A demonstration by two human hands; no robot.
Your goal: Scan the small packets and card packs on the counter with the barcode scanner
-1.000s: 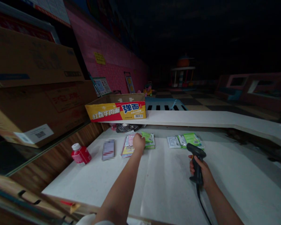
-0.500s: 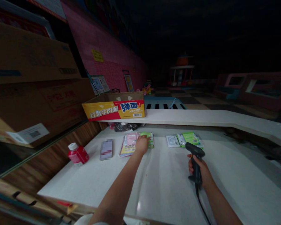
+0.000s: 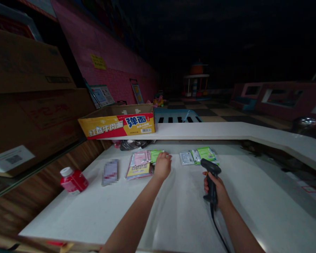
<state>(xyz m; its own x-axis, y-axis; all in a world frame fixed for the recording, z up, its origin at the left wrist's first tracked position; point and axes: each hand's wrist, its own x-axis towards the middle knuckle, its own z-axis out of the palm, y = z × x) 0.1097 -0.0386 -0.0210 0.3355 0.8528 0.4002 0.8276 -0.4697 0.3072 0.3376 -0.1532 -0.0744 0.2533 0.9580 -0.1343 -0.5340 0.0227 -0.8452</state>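
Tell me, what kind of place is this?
It looks like a small shop's checkout counter. The right hand holds a corded barcode scanner, packets lie on the white counter, and a cardboard noodle carton sits on the ledge behind them.

Black barcode scanner (image 3: 210, 166) (green packets (image 3: 205, 153))

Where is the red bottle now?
In the head view, the red bottle sits at the left of the white counter, beside the blurred packet.
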